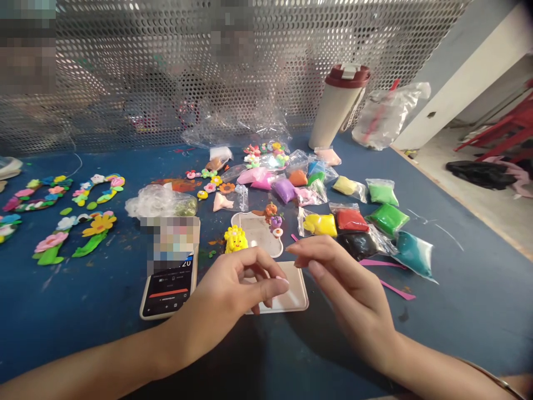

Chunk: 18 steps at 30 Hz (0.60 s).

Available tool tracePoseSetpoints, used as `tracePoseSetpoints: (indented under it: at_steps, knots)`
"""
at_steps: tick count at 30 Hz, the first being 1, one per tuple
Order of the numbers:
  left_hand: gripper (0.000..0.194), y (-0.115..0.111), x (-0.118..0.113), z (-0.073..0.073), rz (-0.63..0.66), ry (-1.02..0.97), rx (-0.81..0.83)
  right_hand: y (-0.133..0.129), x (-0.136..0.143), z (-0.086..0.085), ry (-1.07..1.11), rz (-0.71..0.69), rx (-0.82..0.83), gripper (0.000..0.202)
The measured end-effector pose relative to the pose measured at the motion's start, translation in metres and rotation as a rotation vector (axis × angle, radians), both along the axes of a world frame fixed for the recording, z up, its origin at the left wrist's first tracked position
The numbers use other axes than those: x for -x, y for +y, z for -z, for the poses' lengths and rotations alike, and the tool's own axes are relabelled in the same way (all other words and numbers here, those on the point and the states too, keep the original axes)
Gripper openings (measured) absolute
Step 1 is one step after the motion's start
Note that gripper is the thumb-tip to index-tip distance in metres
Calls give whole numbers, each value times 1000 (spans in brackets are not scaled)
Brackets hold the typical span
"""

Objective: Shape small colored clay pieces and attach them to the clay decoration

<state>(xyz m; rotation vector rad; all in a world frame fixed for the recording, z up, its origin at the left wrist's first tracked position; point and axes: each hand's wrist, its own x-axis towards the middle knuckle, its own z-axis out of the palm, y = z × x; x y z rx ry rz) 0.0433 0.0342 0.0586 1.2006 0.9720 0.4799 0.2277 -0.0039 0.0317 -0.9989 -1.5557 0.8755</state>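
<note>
My left hand [245, 283] is closed in a pinch, thumb against the curled index finger. Whatever is between those fingertips, if anything, is too small to make out. Facing it from the right is my right hand [347, 291], its fingers stretched forward and the thumb apart below them, with nothing visible in it. Both are held above a pale flat board [296, 291] with rounded corners. Just beyond my left hand stands a yellow clay figure [236, 240] with a face. Behind the board lies a white-edged plate [250, 229], with small orange, purple and egg-like clay pieces at its right edge.
A phone [169, 291] lies left of my left hand. Bagged clay, such as red [352, 219] and teal [413, 254], spreads to the right near pink tools [397, 290]. Clay flower arches [77, 233] lie left. A tumbler [339, 108] stands behind, before a perforated metal panel [166, 72].
</note>
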Motion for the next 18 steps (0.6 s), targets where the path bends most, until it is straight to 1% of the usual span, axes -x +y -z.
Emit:
tracePoseSetpoints:
  at_steps: [3,6,11,14,16,18]
  knots:
    - [18,2,1,0,-3,2,-20,0,-1,2,51,13,49,21]
    - [23,1,1,-1,17,2,-5,-2,-1,5,66,-24,80,19]
    - [28,-3,1,1,33,-9,37,-1,-1,3,14,-40,93,20]
    - [27,-4,0,3,29,-72,62,0,1,1,-48,-45,31,19]
    - [27,-5,-1,3,35,-115,89,0,2,2,-94,-51,-39,18]
    - [29,-5,-2,3,32,-148,127,-1,3,4,-162,-27,-121,24]
